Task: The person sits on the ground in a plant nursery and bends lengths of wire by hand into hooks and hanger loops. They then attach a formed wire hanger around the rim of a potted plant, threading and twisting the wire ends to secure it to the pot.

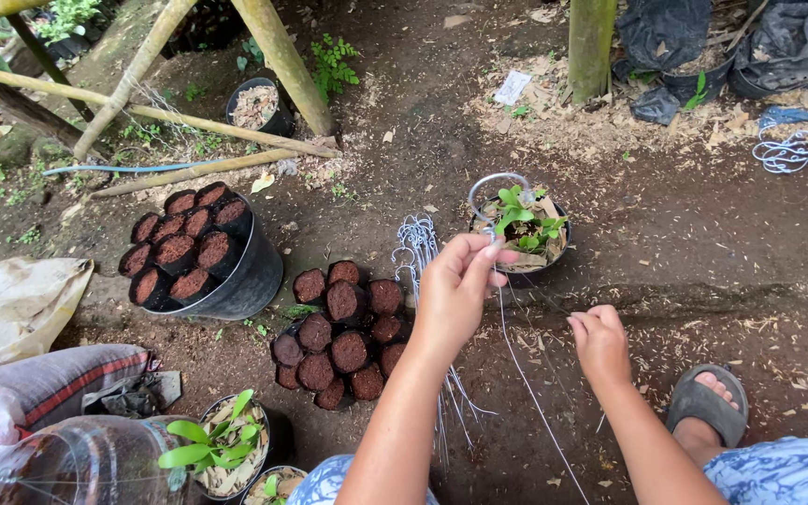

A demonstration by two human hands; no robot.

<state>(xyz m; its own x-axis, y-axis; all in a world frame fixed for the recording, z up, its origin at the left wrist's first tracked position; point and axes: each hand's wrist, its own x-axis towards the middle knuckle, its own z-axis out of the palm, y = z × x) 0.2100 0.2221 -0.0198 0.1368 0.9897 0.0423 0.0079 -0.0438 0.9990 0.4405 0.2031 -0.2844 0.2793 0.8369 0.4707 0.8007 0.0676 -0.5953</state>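
My left hand [455, 285] pinches a thin metal wire hanger [497, 183] just below its round hook loop, holding it up over the ground. My right hand [598, 339] grips the lower strands of the same wire, which trail down toward me. Just behind the loop stands a small black pot [554, 251] with a young green plant [519, 217] in wood chips. A bundle of spare wire hangers [415, 241] lies on the soil left of my left hand.
Clusters of dark fibre-filled pots: one in a black tub [252, 276], another loose on the ground [339, 337]. Potted seedlings [222, 449] near my knee, a clear plastic jug [86, 463], bamboo poles [142, 112], black bags [666, 37] and my sandalled foot [708, 407].
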